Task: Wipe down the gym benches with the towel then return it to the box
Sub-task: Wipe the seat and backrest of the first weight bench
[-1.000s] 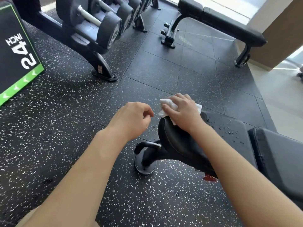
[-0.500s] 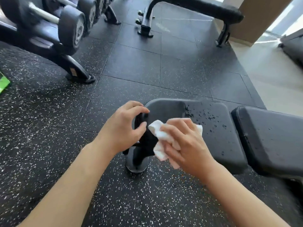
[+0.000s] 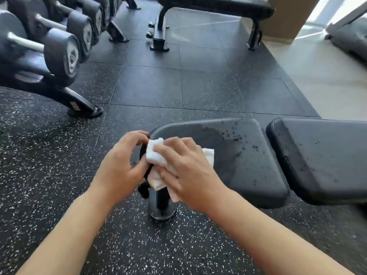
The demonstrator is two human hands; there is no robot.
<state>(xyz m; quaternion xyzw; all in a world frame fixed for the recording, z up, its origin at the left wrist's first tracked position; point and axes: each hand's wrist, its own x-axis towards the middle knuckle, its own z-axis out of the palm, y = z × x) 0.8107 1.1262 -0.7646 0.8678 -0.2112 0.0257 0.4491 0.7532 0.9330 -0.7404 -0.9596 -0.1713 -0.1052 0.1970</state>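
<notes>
A white towel (image 3: 155, 155) is bunched in my right hand (image 3: 188, 169), pressed against the left end of the near black gym bench (image 3: 238, 155). My left hand (image 3: 121, 167) curls at that same end, fingertips touching the towel and the pad's edge. Water droplets speckle the seat pad. The bench's back pad (image 3: 321, 155) lies to the right. Below my hands stand the bench's black post and round foot (image 3: 161, 212). A second black bench (image 3: 214, 6) stands at the back. No box is in view.
A dumbbell rack (image 3: 59, 48) with several dumbbells fills the upper left, its foot reaching onto the speckled rubber floor (image 3: 59, 155). A tan pillar (image 3: 288, 16) and pale floor lie at the upper right, with another padded piece (image 3: 351, 36) at the far right.
The view has tilted down and right, so the green-edged box left the frame. My right hand brought the towel from the pad's top to its left end; my left hand closed in on it.
</notes>
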